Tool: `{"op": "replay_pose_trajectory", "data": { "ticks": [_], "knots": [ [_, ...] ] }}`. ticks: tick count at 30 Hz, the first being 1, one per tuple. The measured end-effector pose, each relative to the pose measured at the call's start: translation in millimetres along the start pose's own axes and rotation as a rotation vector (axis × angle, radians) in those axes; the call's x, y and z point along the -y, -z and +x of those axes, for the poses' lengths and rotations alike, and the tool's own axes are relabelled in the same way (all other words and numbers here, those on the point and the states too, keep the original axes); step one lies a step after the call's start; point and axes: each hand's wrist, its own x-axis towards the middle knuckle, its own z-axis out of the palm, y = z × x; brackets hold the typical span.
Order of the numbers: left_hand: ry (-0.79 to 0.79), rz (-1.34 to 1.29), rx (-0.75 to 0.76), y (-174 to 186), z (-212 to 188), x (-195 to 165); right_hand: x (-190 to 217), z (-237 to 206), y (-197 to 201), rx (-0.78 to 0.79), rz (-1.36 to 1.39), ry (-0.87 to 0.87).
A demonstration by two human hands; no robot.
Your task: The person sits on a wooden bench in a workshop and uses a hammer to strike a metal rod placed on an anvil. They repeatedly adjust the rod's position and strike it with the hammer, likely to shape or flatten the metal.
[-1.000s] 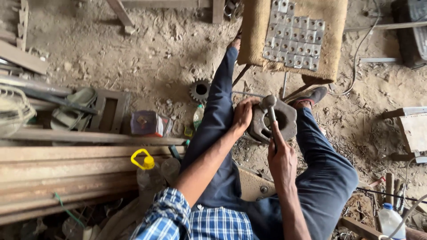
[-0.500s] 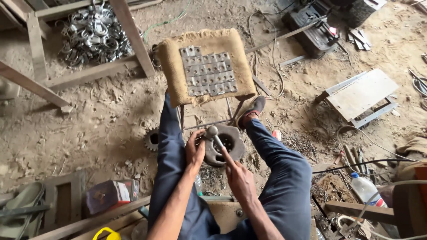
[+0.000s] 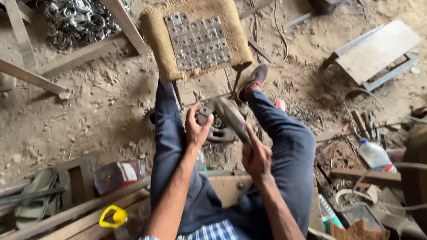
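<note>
A person seated on a dirt workshop floor works metal between their outstretched legs. The right hand [image 3: 255, 158] is closed around the handle of a hammer [image 3: 231, 118], whose head is blurred with motion above a round metal block [image 3: 221, 132] resting on the ground between the knees. The left hand [image 3: 196, 129] curls its fingers at the block's near edge, apparently pinching a small metal piece against it; the piece itself is too hidden to make out, so just what that hand holds cannot be told for sure.

By the look of it, the step in hand is a hammer blow on a small part steadied over the block. Any further stroke calls for the left fingers to stay well off the striking face and for the part to sit flat on the block.

Just beyond the feet, a burlap-covered cushion [image 3: 195, 38] carries neat rows of small square metal plates [image 3: 198, 42]. At upper left, a heap of metal rings [image 3: 80, 20] lies on the ground behind wooden beams [image 3: 80, 55]. A plastic bottle with a blue cap [image 3: 375, 154] lies at the right among scattered scrap, a reddish carton [image 3: 116, 175] stands near the left thigh, and a yellow-capped container [image 3: 113, 217] shows at the bottom edge; what these hold cannot be seen
</note>
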Motion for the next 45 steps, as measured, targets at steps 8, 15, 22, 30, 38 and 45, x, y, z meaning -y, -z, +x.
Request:
{"op": "replay_pose_trajectory", "data": {
  "ticks": [8,15,22,30,38,45],
  "knots": [
    [-0.072,0.324,-0.045,-4,58,6,-11,40,-40,-0.187,-0.059,0.114],
    [-0.124,0.176,-0.145,31,52,8,-8,49,-65,-0.078,-0.129,-0.203],
    [0.048,-0.150,-0.088,45,50,27,23,45,-87,0.107,-0.125,-0.406],
    [0.133,-0.158,0.010,50,58,49,26,41,-109,0.175,-0.232,-0.290],
    [0.428,-0.269,0.025,68,46,38,42,26,-113,0.150,0.094,-0.171],
    [0.469,-0.445,-0.177,67,61,61,63,42,-113,0.140,-0.041,0.025]
  ]
}}
